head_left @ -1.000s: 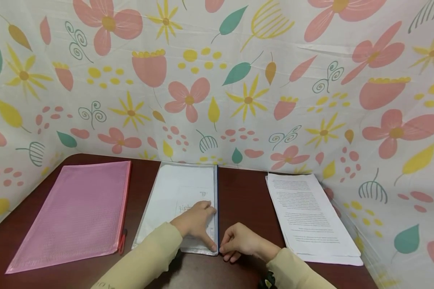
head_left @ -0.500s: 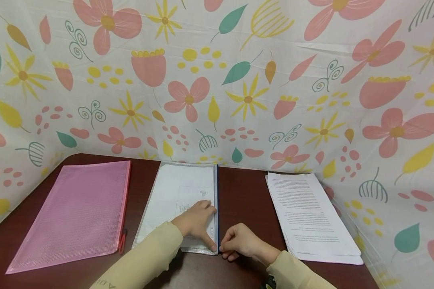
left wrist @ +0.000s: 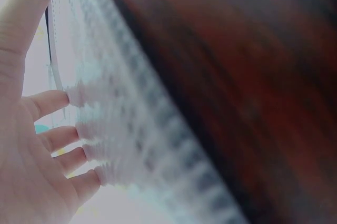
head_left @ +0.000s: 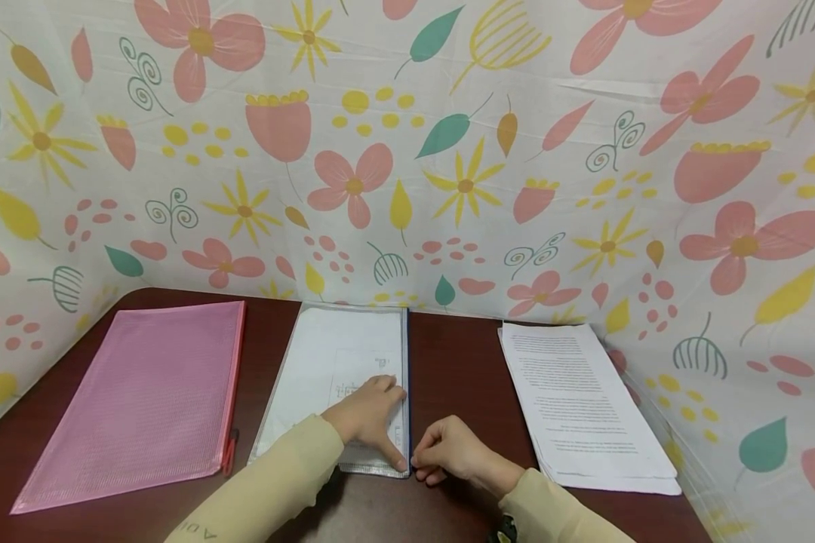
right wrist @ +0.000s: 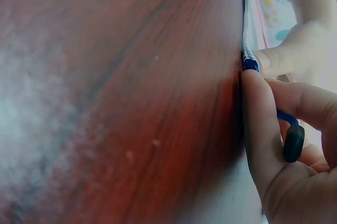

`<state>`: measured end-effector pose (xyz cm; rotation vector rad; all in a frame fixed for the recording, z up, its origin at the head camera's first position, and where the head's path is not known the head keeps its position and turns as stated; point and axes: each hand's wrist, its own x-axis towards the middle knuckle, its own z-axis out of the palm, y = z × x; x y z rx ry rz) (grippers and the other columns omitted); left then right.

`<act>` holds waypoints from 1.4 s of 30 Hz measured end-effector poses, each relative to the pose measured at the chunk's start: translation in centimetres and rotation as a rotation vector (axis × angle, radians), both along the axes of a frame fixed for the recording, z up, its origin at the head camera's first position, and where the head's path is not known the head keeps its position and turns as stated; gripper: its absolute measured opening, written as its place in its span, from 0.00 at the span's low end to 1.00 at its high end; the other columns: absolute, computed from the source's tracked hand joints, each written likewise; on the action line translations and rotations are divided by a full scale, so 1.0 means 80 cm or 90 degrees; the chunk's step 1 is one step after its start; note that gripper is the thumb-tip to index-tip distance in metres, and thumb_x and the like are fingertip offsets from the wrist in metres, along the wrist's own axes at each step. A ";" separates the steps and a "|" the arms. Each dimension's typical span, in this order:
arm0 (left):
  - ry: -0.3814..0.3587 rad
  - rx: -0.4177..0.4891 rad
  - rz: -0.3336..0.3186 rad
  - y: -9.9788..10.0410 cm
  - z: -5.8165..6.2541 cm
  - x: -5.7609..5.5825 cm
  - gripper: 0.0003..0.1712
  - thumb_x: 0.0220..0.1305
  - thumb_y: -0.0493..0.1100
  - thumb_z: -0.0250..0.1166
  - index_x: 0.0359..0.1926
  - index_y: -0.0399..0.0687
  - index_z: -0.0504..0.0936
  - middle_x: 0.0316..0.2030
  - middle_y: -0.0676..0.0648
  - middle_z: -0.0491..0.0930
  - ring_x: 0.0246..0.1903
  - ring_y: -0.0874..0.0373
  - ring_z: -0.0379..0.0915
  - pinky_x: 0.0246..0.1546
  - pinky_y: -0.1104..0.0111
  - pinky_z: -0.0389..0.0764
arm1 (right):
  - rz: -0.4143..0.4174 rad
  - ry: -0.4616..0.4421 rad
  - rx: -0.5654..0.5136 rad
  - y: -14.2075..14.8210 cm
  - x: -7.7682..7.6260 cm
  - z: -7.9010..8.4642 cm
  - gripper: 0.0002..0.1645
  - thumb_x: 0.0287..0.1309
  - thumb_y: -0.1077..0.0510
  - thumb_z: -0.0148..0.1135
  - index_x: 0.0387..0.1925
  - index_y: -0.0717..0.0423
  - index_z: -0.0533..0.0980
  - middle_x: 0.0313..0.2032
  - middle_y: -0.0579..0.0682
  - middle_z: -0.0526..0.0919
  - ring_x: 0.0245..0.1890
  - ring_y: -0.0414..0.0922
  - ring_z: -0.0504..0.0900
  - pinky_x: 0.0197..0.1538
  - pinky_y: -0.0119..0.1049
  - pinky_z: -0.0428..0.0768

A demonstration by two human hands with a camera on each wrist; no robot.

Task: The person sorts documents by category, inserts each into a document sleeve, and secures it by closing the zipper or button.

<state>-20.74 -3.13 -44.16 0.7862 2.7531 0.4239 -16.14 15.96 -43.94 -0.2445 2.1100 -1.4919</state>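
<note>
A clear zip pouch (head_left: pixel 315 362) with printed paper inside lies flat on the table, its blue zipper edge (head_left: pixel 409 362) on the right side. My left hand (head_left: pixel 368 415) rests on the pouch with thumb and fingers spread, the thumb by the near right corner. In the left wrist view, the fingertips (left wrist: pixel 90 179) press on the ridged surface. At that same corner, my right hand (head_left: pixel 451 451) pinches the end of the zipper between thumb and index finger. The right wrist view has a blue cord pull with a dark toggle (right wrist: pixel 294 144) hanging by those fingers; the slider itself is hidden.
A pink mesh zip pouch (head_left: pixel 156 392) with a red zipper lies on the left. To the right is a stack of printed papers (head_left: pixel 577 400). The dark wood table (head_left: pixel 455 362) meets a flower-patterned cloth (head_left: pixel 407 249) at the back and sides.
</note>
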 end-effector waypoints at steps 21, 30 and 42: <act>0.013 -0.010 -0.016 0.000 0.000 0.000 0.68 0.23 0.76 0.74 0.66 0.48 0.64 0.69 0.40 0.57 0.69 0.46 0.51 0.67 0.58 0.62 | -0.036 0.013 0.000 -0.003 -0.013 -0.002 0.05 0.50 0.70 0.64 0.29 0.73 0.78 0.23 0.56 0.84 0.21 0.41 0.82 0.25 0.37 0.83; -0.004 -0.013 -0.004 0.001 0.000 -0.001 0.70 0.23 0.76 0.73 0.69 0.50 0.62 0.71 0.42 0.53 0.71 0.49 0.49 0.68 0.59 0.61 | -0.049 0.023 -0.001 -0.002 -0.017 0.000 0.04 0.50 0.71 0.64 0.28 0.72 0.79 0.21 0.55 0.83 0.20 0.41 0.82 0.26 0.38 0.83; 0.013 -0.021 -0.019 0.011 -0.001 -0.001 0.69 0.23 0.77 0.73 0.68 0.50 0.62 0.71 0.41 0.54 0.70 0.49 0.50 0.68 0.59 0.60 | -0.074 0.032 -0.001 0.006 -0.024 -0.002 0.05 0.50 0.70 0.64 0.29 0.73 0.79 0.22 0.53 0.83 0.20 0.41 0.82 0.27 0.38 0.83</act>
